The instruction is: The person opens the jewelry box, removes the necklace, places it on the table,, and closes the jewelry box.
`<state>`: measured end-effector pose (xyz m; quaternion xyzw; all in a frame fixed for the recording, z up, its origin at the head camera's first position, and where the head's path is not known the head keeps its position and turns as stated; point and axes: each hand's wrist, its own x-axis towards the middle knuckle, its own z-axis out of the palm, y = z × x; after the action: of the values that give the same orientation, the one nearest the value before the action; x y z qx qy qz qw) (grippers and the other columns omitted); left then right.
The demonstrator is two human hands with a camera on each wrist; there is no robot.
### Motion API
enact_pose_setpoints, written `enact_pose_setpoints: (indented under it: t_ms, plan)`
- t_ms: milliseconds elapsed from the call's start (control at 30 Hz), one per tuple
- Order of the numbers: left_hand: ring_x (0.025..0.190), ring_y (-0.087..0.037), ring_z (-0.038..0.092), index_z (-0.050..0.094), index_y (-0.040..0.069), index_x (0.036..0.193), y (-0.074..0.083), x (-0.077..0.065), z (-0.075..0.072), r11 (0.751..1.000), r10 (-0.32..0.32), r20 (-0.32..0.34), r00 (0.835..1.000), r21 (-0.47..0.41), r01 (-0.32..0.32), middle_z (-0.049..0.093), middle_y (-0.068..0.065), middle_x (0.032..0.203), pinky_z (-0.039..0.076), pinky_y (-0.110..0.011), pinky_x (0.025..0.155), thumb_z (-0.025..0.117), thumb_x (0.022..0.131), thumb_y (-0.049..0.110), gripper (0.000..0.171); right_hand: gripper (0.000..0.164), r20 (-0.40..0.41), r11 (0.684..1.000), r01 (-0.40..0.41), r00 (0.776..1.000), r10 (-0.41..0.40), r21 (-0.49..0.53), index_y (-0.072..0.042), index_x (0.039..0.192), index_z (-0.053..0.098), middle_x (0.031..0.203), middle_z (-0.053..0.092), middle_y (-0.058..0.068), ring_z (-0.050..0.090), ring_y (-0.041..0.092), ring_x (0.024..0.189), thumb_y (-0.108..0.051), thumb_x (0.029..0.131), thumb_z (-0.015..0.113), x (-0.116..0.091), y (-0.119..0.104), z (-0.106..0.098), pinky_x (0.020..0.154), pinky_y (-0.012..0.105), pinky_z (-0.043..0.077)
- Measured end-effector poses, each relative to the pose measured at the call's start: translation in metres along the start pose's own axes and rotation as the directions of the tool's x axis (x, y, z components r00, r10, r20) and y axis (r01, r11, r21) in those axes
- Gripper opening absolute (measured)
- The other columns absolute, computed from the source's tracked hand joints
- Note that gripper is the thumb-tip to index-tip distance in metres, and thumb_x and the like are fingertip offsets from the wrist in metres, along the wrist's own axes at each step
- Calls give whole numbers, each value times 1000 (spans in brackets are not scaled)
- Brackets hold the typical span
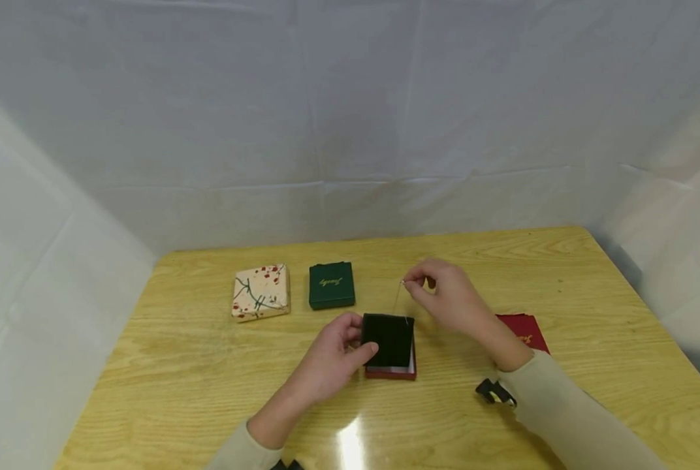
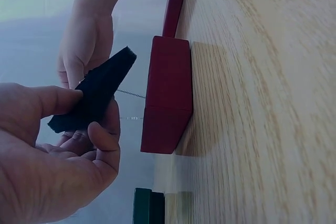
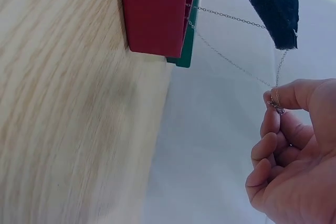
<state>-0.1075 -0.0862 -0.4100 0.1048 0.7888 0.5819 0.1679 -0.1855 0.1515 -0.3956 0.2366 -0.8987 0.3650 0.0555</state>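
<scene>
My left hand (image 1: 332,356) pinches a black velvet pad (image 1: 388,339) between thumb and fingers, tilted above an open red jewelry box (image 1: 392,375). Up and to the right of the pad, the thumb and fingertips of my right hand (image 1: 450,294) pinch one end of a thin necklace chain (image 3: 231,17). In the right wrist view, one strand goes from the fingertips to the pad's edge, and others hang down into the box. The left wrist view shows two strands between the pad and the red box wall (image 2: 169,72). The inside of the box is mostly hidden under the pad.
A red lid with gold lettering (image 1: 526,333) lies at the right, partly behind my right forearm. Farther back stand a closed green jewelry box (image 1: 332,287) and a cream box with a floral print (image 1: 260,292). All rest on a wooden table (image 1: 174,378).
</scene>
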Motion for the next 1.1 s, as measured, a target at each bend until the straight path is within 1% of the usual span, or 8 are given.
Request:
enact_pose_setpoints:
  t_ms: [33, 133, 333, 500, 800, 867, 1000, 1100]
  plan:
    - [85, -21, 55, 51, 4, 116, 4, -2, 0, 1000, -2, -4, 1000, -2, 2, 67, -5, 100, 48, -32, 63, 62, 94, 18, 29, 6, -7, 1000, 0, 1000, 0, -2, -22, 94, 68, 89, 59, -10, 51, 11, 78, -22, 94, 63, 0, 1, -1, 69, 31, 45]
    - [86, -21, 53, 50, 3, 118, 5, -2, 0, 1000, -8, -10, 1000, -23, 8, 66, -6, 101, 47, -32, 64, 63, 94, 18, 31, 6, -25, 1000, -8, 1000, 8, -7, -21, 94, 69, 88, 59, -10, 51, 11, 78, -22, 93, 63, -2, 3, -2, 69, 31, 46]
    - [92, -22, 56, 47, 4, 121, -2, 0, 0, 998, -20, -8, 1000, -67, 19, 66, -7, 106, 49, -33, 67, 62, 94, 17, 34, 9, -69, 999, -33, 997, 32, -3, -14, 96, 70, 88, 61, -7, 52, 13, 79, -20, 93, 64, -4, 6, -5, 69, 32, 45]
    - [90, -22, 55, 46, 3, 123, -1, -1, 0, 997, -13, -10, 1000, -72, 12, 65, -7, 106, 49, -31, 64, 62, 94, 16, 35, 8, -92, 999, -45, 995, 44, -8, -14, 95, 70, 87, 63, -5, 52, 14, 78, -19, 93, 64, -6, 11, -6, 69, 32, 45]
    - [90, -22, 53, 44, 3, 127, 3, -3, -1, 998, 0, -11, 1000, -65, 0, 65, -8, 103, 47, -30, 62, 61, 94, 18, 40, 9, -83, 998, -64, 995, 63, -12, -14, 96, 71, 86, 62, -4, 51, 15, 77, -20, 93, 64, -6, 16, -4, 68, 32, 44]
    - [92, -22, 53, 44, 2, 128, 3, -2, -1, 998, 3, -12, 1000, -58, -4, 65, -8, 104, 48, -31, 64, 61, 94, 18, 41, 10, -80, 998, -66, 995, 65, -9, -13, 96, 71, 86, 62, -5, 51, 15, 77, -20, 93, 64, -5, 17, -4, 67, 32, 44]
    - [95, -22, 56, 45, 2, 126, 2, -1, -1, 998, 13, -5, 1000, -68, -13, 66, -8, 107, 50, -32, 71, 60, 95, 16, 38, 13, -69, 997, -77, 995, 77, -3, -12, 97, 71, 87, 61, -5, 50, 16, 77, -22, 93, 64, -5, 19, -3, 67, 32, 44]
    - [94, -21, 57, 46, 2, 124, 2, -1, 0, 997, 18, -1, 1000, -74, -18, 66, -8, 107, 50, -32, 71, 59, 95, 14, 34, 14, -58, 996, -90, 994, 89, -2, -11, 98, 71, 87, 60, -5, 50, 16, 78, -22, 94, 63, -4, 20, -3, 67, 32, 45]
